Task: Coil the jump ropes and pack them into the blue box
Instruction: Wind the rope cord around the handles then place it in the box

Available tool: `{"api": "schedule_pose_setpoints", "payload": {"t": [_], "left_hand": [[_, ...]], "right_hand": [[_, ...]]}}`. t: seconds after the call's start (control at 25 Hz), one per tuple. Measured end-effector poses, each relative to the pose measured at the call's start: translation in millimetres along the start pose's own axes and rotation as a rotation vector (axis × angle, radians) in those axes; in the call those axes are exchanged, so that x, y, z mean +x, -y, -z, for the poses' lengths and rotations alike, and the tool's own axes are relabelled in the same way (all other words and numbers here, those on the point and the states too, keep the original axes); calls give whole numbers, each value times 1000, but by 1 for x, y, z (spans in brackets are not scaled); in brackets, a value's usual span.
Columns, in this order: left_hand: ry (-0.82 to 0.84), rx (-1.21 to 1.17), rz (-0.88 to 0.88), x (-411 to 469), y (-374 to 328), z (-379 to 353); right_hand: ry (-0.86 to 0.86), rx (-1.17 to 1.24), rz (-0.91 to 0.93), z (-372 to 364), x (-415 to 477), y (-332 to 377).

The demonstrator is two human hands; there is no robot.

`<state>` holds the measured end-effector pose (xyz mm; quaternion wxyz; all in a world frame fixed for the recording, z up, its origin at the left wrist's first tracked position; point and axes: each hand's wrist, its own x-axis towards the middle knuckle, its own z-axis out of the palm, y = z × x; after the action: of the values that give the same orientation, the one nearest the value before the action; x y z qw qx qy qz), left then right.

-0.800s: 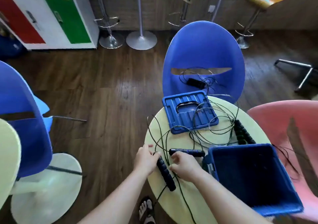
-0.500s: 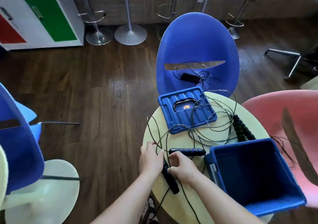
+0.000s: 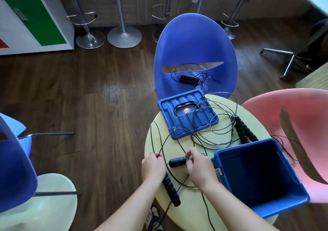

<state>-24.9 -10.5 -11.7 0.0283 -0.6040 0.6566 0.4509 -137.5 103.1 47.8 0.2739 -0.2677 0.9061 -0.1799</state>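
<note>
Now I am seeing the left hand (image 3: 153,166) pinching the tangled cord (image 3: 198,138) and the right hand (image 3: 199,169) gripping a black handle (image 3: 177,161) near the table's (image 3: 159,124) front edge.

The far half of the round pale-yellow surface (image 3: 224,216) is being crossed by loose loops of thin black rope (image 3: 213,129), draped over the ribbed blue plastic lid (image 3: 179,124). The right side is being taken up by the open blue plastic box (image 3: 291,206), its mouth unobstructed. A bare strip is being left at the near edge.
</note>
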Motion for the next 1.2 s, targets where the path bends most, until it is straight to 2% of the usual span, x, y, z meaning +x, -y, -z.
{"api": "schedule_pose_setpoints", "payload": {"t": [0.2, 0.52, 0.6, 0.68, 0.76, 0.84, 0.92, 1.04, 1.12, 1.2], "left_hand": [[61, -292, -74, -14, 15, 24], [58, -476, -108, -34, 7, 50], [51, -499, -107, -46, 2, 54], [61, -538, -85, -57, -1, 59], [107, -622, -57, -73, -5, 66], [165, -707, -39, -90, -9, 70], [203, -789, -26, -113, -15, 67], [193, -952, -9, -147, -20, 61], [106, -1056, -4, -172, -19, 54], [-4, -1112, 17, -205, -14, 39]], "right_hand": [[12, -157, -3, -4, 8, -6], [198, -247, 43, -12, -9, -6], [200, -273, 98, -7, -23, -3], [118, -261, 223, 0, -40, 1], [38, -146, 426, 9, -63, 5], [147, -13, 533, 15, -85, 8], [297, 63, 520, 21, -104, 3], [373, 240, 454, 25, -121, -9], [434, 480, 400, 31, -138, -19], [470, 603, 386, 35, -160, -35]]}}
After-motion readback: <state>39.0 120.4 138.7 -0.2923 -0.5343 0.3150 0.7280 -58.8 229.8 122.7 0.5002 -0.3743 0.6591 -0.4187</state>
